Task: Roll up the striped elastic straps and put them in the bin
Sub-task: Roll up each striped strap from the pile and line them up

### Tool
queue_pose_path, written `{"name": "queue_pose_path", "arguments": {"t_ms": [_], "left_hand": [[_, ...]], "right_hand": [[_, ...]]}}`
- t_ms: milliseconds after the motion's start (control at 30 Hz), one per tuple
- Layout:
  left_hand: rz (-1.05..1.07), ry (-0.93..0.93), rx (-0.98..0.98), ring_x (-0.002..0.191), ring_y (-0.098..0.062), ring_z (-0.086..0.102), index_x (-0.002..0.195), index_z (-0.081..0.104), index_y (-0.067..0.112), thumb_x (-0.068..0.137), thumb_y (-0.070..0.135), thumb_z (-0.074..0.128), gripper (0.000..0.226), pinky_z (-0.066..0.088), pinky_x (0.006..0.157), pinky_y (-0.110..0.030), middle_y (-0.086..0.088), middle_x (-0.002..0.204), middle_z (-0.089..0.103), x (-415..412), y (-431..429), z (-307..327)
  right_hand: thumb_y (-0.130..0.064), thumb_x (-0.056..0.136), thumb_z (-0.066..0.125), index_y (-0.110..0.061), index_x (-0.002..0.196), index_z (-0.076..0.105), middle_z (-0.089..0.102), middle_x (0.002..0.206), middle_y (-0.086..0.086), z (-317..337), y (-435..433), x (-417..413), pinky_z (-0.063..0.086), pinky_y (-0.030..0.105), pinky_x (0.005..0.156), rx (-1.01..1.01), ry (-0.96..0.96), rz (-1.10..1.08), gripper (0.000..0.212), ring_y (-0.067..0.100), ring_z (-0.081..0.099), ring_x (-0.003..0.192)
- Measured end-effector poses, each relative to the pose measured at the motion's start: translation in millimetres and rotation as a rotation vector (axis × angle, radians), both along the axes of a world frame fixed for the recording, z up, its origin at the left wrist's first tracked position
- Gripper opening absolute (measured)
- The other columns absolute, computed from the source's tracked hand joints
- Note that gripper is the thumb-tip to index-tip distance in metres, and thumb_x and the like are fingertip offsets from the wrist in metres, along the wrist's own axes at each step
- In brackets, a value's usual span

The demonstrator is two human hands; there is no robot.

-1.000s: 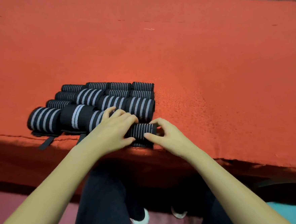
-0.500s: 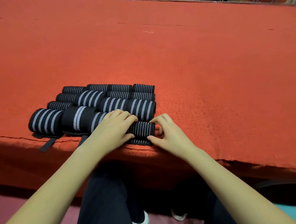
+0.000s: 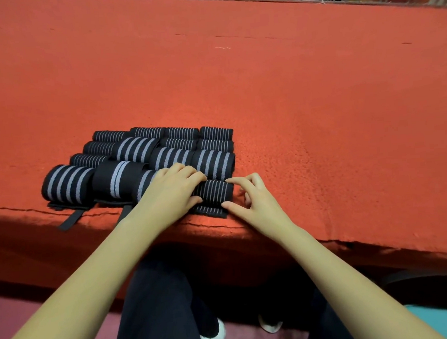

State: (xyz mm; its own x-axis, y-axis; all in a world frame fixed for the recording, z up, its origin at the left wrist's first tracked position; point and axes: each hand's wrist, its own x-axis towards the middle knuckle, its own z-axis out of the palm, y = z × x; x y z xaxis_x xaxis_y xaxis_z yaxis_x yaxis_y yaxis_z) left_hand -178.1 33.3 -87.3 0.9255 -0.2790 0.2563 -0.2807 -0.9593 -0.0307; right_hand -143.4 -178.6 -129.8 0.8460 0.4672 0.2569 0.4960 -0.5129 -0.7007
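Red felt covered the surface. At its near edge lay the strap being rolled, a thin-striped black roll touching the front row of the finished rolls. The left hand lay over the roll's left part, its grip closed on it, with the fingers curled over the top and the thumb at the near side. The right hand pinched the roll's right end between forefinger above and thumb below. A short flat tail of the strap showed beneath the roll on the person's side, so the winding looked almost done.

To finish well, both grips probably needed to turn together, so that the edges lined up and the roll did not cone out at one end. The elastic would likely spring loose if the tension dropped, so the tail end was best pressed down firmly before either hand let go. The roll sat right at the surface's edge, where a slip could drop it into the lap. No bin was in view.
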Motion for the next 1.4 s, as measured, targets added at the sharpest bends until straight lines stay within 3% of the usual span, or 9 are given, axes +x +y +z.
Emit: {"name": "queue_pose_path", "arguments": {"t_ms": [100,267,400,533,667,800,1000,1267,1400], "left_hand": [[-0.011,0.004,0.002,0.108,-0.028,0.057,0.117,0.064,0.017,0.076,0.030,0.078,0.045,0.044,0.087,-0.044,-0.002,0.111,0.064,-0.5,-1.5,2.1],[-0.040,0.129,-0.072,0.122,-0.021,0.045,0.136,0.050,0.021,0.089,0.040,0.063,0.053,0.037,0.102,-0.037,0.001,0.131,0.052,1.6,7.5,8.7],[-0.061,0.150,-0.186,0.119,-0.021,0.046,0.130,0.057,0.016,0.092,0.032,0.062,0.042,0.040,0.103,-0.041,0.000,0.127,0.054,2.5,16.1,22.8],[-0.082,0.111,-0.181,0.115,-0.022,0.047,0.123,0.061,0.013,0.091,0.025,0.064,0.035,0.038,0.101,-0.035,-0.003,0.124,0.055,9.9,10.0,34.4],[-0.082,0.230,-0.200,0.117,-0.015,0.046,0.125,0.058,0.017,0.094,0.033,0.059,0.035,0.036,0.099,-0.028,0.003,0.122,0.054,22.6,-11.3,38.0],[-0.081,0.332,-0.253,0.113,-0.013,0.051,0.121,0.060,0.015,0.090,0.030,0.064,0.034,0.038,0.096,-0.026,0.002,0.117,0.057,30.3,-20.3,33.1],[-0.059,0.391,-0.249,0.110,-0.017,0.052,0.119,0.062,0.009,0.082,0.030,0.073,0.044,0.036,0.092,-0.022,-0.004,0.113,0.060,32.7,-16.3,28.4],[-0.091,0.440,-0.094,0.117,-0.015,0.039,0.135,0.052,0.018,0.082,0.040,0.070,0.060,0.028,0.095,-0.017,0.002,0.126,0.052,25.6,-17.1,27.0],[-0.069,0.477,-0.075,0.116,-0.015,0.036,0.136,0.051,0.020,0.082,0.041,0.070,0.061,0.038,0.102,-0.037,0.004,0.127,0.052,21.6,-19.2,25.8]], "right_hand": [[-0.039,0.088,0.065,-0.029,0.135,0.044,0.036,0.104,-0.017,0.2,-1.3,-0.8,0.046,0.024,0.081,0.011,0.031,0.026,0.052,-0.003,0.046,0.076],[-0.018,0.094,0.060,-0.024,0.125,0.047,0.044,0.114,0.002,4.6,-10.8,-0.8,0.041,0.010,0.075,0.221,0.108,0.005,0.035,-0.002,0.047,0.074],[-0.015,0.094,0.058,-0.029,0.115,0.053,0.047,0.113,0.000,12.9,-27.6,11.8,0.038,0.007,0.079,0.207,0.069,-0.039,0.026,0.001,0.050,0.087],[-0.008,0.095,0.056,-0.023,0.116,0.058,0.048,0.114,0.000,32.1,-34.4,39.3,0.037,0.009,0.085,0.135,-0.007,-0.059,0.026,0.012,0.052,0.099],[-0.010,0.095,0.055,-0.015,0.120,0.061,0.052,0.115,-0.004,56.7,-5.7,61.6,0.039,0.023,0.097,-0.001,-0.079,0.045,0.026,0.013,0.052,0.109],[-0.015,0.097,0.053,-0.012,0.125,0.060,0.056,0.124,0.002,65.9,27.4,70.4,0.032,0.016,0.093,-0.184,-0.111,0.147,0.029,0.011,0.050,0.113],[-0.021,0.101,0.046,-0.007,0.138,0.049,0.050,0.142,0.009,66.2,50.5,76.6,0.032,0.029,0.106,-0.396,-0.028,0.115,0.040,0.024,0.045,0.131],[-0.029,0.092,0.064,-0.010,0.143,0.044,0.052,0.141,0.006,69.1,44.4,82.1,0.035,0.022,0.098,-0.395,0.147,0.121,0.058,0.019,0.049,0.126],[-0.030,0.089,0.067,-0.008,0.142,0.044,0.050,0.142,0.005,73.3,42.7,82.1,0.036,0.028,0.105,-0.415,0.206,0.140,0.062,0.020,0.047,0.130]]}}
